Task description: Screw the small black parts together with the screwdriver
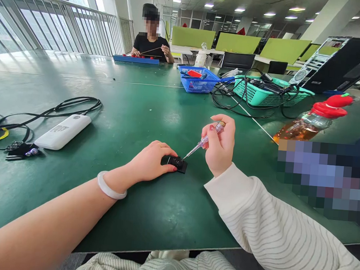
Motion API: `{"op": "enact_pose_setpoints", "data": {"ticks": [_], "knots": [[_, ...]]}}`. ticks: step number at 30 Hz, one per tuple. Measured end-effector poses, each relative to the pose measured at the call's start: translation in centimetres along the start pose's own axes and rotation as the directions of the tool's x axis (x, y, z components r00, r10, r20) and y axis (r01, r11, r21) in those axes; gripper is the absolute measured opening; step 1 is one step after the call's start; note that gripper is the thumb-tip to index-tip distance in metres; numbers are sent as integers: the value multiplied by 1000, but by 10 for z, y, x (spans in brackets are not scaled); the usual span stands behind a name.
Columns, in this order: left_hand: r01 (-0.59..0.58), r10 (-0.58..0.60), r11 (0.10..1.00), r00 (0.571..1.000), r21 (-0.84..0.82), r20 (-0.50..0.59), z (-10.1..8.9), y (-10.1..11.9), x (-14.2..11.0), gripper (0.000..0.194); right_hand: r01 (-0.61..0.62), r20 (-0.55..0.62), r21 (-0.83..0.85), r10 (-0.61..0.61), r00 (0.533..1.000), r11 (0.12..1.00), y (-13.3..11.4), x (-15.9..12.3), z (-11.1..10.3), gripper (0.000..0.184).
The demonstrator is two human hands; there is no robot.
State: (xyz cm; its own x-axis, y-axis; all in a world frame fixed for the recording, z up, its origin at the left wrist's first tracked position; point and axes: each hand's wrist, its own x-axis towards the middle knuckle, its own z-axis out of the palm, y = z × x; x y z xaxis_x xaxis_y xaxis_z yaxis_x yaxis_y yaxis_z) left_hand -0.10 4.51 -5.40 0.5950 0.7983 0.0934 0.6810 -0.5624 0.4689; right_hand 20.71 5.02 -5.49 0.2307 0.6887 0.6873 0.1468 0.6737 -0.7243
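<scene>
A small black plastic part lies on the green table, gripped along its left side between the thumb and fingers of my left hand. My right hand is closed around the handle of a screwdriver with a clear shaft and a thin metal tip. The screwdriver slants down to the left, and its tip meets the top of the black part or hovers just over it; I cannot tell which. Finer details of the part are too small to make out.
To the left lie a white power bank and coiled black cables. A blue basket, a teal basket with cables, and a bottle with a red cap stand toward the right. Across the table sits another person.
</scene>
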Motion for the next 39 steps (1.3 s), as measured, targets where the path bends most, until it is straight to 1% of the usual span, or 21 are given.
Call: {"op": "enact_pose_setpoints", "data": {"ticks": [4, 8, 12, 18, 20, 24, 26, 29, 32, 35, 39], "knots": [[-7, 6, 1000, 1000, -25, -24, 4, -4, 2, 36, 39, 3, -18, -39, 999, 999, 1, -2, 0, 17], [-4, 2, 998, 1000, -59, -20, 6, -8, 3, 38, 134, 28, -101, -132, 991, 986, -1, -4, -1, 20], [-15, 13, 997, 999, -74, -29, 7, -8, 4, 37, 207, 69, -134, -199, 978, 969, -3, -6, -1, 21], [-19, 17, 999, 999, -50, -42, 5, -5, 5, 32, 199, 68, -157, -191, 979, 967, -3, -5, -1, 27], [-23, 21, 999, 999, -45, -47, 4, -3, 5, 29, 162, 76, -153, -151, 986, 975, -4, -4, -2, 30], [-32, 29, 998, 998, -50, -52, 5, -3, 5, 29, 5, 130, -107, 9, 992, 994, -8, -1, -2, 38], [-26, 24, 998, 999, -52, -46, 5, -4, 5, 30, -66, 147, -56, 73, 986, 996, -9, 1, -2, 41], [-28, 26, 998, 999, -54, -39, 5, -6, 5, 32, -165, 171, 79, 150, 974, 983, -5, 6, -3, 45], [-37, 34, 997, 999, -62, -39, 6, -6, 5, 37, -290, 204, 199, 250, 947, 936, 4, 11, -5, 51], [-65, 63, 995, 998, -76, -32, 5, -5, 5, 39, -409, 217, 243, 362, 907, 880, 11, 16, -6, 54], [-93, 91, 992, 996, -87, -24, 5, -6, 5, 35, -504, 203, 292, 462, 863, 813, 19, 19, -8, 56]]}}
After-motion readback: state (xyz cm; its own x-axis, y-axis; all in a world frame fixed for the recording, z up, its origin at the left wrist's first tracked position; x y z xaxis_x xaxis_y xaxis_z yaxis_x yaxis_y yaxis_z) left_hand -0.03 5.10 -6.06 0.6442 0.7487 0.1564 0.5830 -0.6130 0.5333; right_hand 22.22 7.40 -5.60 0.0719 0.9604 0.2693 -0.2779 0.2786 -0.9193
